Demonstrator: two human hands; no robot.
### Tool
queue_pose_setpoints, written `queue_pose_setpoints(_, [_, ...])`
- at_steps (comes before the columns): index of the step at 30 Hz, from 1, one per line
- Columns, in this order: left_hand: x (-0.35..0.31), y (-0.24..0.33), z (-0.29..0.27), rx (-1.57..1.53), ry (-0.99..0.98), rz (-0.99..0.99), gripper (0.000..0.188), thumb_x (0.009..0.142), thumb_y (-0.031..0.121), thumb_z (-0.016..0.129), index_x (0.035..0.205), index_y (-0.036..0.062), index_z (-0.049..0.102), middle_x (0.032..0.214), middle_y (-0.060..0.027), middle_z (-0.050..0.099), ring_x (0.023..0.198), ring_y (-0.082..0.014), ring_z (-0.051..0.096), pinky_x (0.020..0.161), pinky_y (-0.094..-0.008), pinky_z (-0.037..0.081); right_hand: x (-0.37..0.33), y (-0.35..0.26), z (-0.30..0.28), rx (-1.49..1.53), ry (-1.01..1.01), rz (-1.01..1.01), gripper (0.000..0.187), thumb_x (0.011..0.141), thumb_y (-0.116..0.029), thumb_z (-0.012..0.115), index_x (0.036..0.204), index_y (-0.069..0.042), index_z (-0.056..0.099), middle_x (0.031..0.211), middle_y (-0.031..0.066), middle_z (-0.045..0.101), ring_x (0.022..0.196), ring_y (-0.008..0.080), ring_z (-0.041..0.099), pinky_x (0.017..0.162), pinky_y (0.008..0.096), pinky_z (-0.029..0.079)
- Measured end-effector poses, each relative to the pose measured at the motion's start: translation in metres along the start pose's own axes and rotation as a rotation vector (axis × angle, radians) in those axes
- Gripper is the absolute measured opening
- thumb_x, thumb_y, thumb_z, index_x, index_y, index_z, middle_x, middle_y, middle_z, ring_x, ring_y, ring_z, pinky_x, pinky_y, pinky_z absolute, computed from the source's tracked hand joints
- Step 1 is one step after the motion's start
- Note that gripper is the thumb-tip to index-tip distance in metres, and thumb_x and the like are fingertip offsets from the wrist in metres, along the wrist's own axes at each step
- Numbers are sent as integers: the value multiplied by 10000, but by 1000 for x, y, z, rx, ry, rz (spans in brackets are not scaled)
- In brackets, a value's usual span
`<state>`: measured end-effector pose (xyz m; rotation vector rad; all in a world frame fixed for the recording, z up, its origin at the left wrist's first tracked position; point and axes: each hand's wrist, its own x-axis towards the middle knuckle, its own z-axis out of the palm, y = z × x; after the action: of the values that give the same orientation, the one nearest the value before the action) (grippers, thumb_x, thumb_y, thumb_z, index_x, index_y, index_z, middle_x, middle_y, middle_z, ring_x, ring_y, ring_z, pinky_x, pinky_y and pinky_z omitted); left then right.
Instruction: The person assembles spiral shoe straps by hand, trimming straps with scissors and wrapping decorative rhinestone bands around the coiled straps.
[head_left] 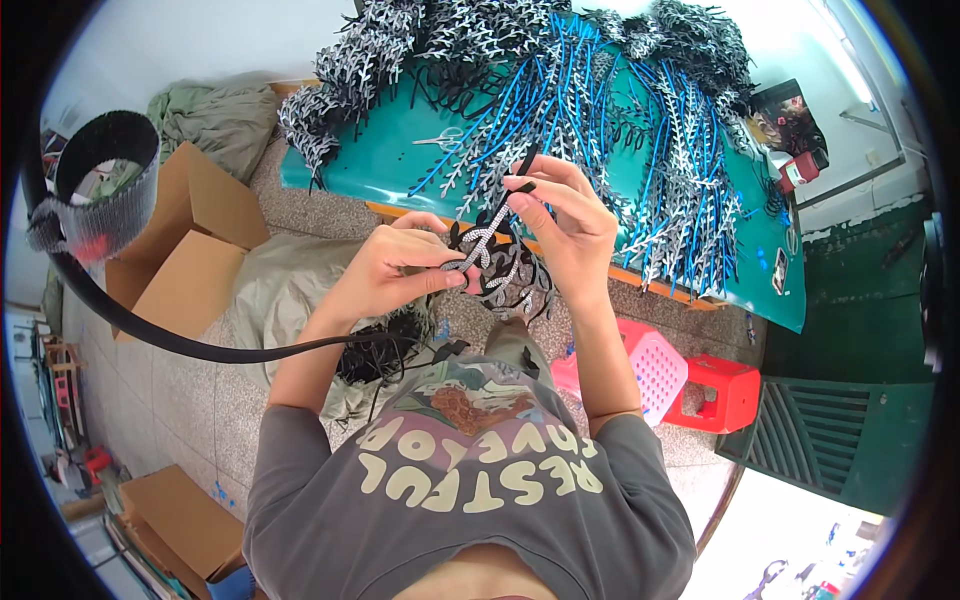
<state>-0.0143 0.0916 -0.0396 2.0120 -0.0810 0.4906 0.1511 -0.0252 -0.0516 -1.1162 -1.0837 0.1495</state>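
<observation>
In the head view, a black-and-silver branched strip point(488, 238) is held in the air in front of the body, near the table's front edge. Its upper black end is pinched between thumb and fingers of the right hand point(572, 212). Its lower end is clamped between thumb and forefinger of the left hand point(385, 268). Below it, more dark looped strips point(520, 292) are seen hanging; whether they are joined to it cannot be told. The green table point(362, 160) is partly covered by piled strips point(365, 55), blue cords point(577, 85) and scissors point(440, 140).
</observation>
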Motion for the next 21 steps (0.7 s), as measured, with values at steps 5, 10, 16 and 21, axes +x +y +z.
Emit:
queue_pose_setpoints(5, [-6, -9, -4, 59, -11, 22, 120, 735, 107, 664, 822, 25, 672, 738, -13, 665, 634, -123, 566, 824, -294, 372, -2, -1, 6, 17, -7, 40, 189, 713, 13, 678, 897, -25, 657, 897, 91, 609, 797, 158, 575, 703, 264, 469])
queue_pose_setpoints(10, [1, -23, -5, 33, -21, 37, 109, 755, 117, 648, 832, 44, 676, 752, -1, 668, 649, -111, 556, 815, -294, 366, -5, 20, 14, 137, 43, 30, 253, 760, 83, 609, 1005, 17, 606, 949, 136, 599, 822, 160, 595, 696, 231, 479])
queue_pose_setpoints(16, [14, -53, 4, -52, -32, -101, 116, 785, 136, 623, 857, 62, 676, 770, 8, 672, 658, -92, 546, 818, -281, 353, 9, 30, 9, 285, 188, 468, 432, 768, 42, 621, 1179, -4, 495, 829, 41, 598, 737, 78, 555, 669, 203, 450])
queue_pose_setpoints(21, [40, -88, 23, -168, -38, -329, 137, 799, 127, 598, 863, 28, 667, 798, -22, 669, 747, -125, 575, 758, -291, 419, 27, 106, -22, 445, 365, 686, 325, 894, -144, 491, 1188, -23, 421, 753, 92, 614, 608, 123, 577, 537, 237, 464])
